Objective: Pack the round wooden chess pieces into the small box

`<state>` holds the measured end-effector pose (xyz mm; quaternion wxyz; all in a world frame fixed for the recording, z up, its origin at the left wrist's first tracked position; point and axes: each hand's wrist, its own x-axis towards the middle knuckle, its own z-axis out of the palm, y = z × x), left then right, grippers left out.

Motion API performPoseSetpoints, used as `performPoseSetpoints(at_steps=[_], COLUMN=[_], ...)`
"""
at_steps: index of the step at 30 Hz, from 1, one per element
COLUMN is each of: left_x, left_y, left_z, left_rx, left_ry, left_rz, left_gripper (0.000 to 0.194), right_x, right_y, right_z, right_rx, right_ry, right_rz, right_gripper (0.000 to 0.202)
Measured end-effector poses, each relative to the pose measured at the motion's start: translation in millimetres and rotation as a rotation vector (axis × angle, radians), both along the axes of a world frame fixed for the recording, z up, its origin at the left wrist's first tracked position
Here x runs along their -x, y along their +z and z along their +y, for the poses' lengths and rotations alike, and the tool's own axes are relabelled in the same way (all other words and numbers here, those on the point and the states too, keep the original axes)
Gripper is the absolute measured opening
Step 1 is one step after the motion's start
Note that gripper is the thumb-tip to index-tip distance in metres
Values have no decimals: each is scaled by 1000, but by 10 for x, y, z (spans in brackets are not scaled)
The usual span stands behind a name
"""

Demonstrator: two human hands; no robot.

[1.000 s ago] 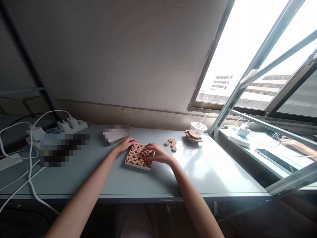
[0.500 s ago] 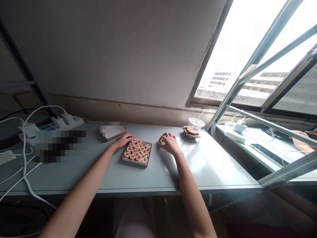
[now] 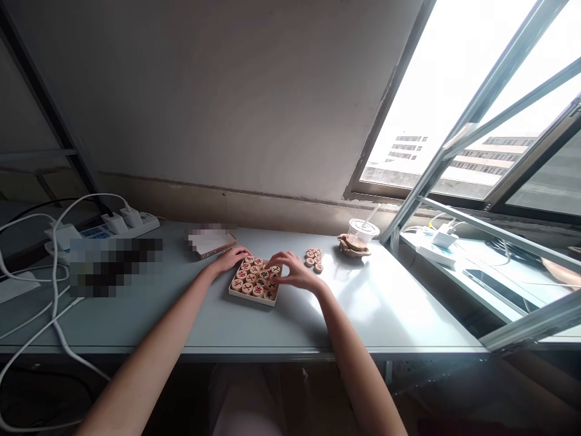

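Note:
A shallow box (image 3: 252, 298) of round wooden Chinese chess pieces (image 3: 246, 288), marked in red and black characters, lies on the desk before me. My left hand (image 3: 229, 259) rests against the box's far left corner with its fingers stretched out. Over the right side of the box hovers my right hand (image 3: 293, 270), thumb and fingers apart around the black-marked pieces there; whether it touches one I cannot tell. To the right of the box, several loose red-marked pieces (image 3: 310, 262) sit in a small cluster on the desk.
An open box lid (image 3: 218, 245) lies behind my left hand. A lidded plastic cup with a straw (image 3: 363, 228) stands by a brown crumpled item (image 3: 354, 246). Power strips (image 3: 145, 224) and white cables (image 3: 55, 290) occupy the left. A metal frame (image 3: 436, 157) borders the right.
My right hand has moved left from the loose pieces to above the box, uncovering the cluster. The left hand stays at the box corner. The view has shifted slightly.

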<state>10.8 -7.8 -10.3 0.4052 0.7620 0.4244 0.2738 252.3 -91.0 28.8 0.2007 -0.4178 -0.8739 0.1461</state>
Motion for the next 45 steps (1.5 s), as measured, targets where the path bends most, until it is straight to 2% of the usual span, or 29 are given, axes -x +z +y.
performPoseSetpoints(at_steps=[1, 3, 7, 10, 15, 23, 27, 31, 35, 37, 40, 43, 45], left_x=[-3, -9, -5, 5, 3, 13, 11, 0, -3, -2, 2, 10, 17], left_y=[-5, -13, -27, -33, -44, -93, -75, -36, -15, -20, -44, -70, -71], left_z=[6, 18, 26, 24, 42, 88, 67, 46, 37, 41, 56, 74, 79], left_rx=[-4, -4, -10, -20, -31, -35, 1, 23, 38, 39, 30, 18, 14], left_ry=[4, 10, 8, 0, -12, -9, -10, -5, 4, 4, -7, -9, -2], left_rz=[-2, -3, -20, -24, -12, -13, -11, -3, -8, -11, -7, -2, -2], left_gripper=[40, 40, 39, 37, 37, 37, 37, 37, 37, 37, 37, 37, 37], right_x=[75, 176, 221, 220, 229, 243, 91, -261, -529, -571, -554, -537, -557], right_y=[0, -18, -46, -31, -24, -35, 50, 87, 6, -34, -61, -72, -78], right_z=[-26, -59, -70, -75, -78, -74, -64, -33, -6, 5, 26, 49, 59], right_rx=[51, 118, 123, 113, 78, 81, 42, -76, -73, -92, -128, -126, -123], right_ry=[83, 148, 111, 134, 130, 122, -3, -329, -585, -631, -609, -574, -597], right_rz=[-4, -23, -13, -15, 7, -6, 2, -119, -326, -381, -370, -341, -334], right_gripper=[28, 27, 30, 35, 24, 26, 28, 24, 18, 21, 25, 18, 15])
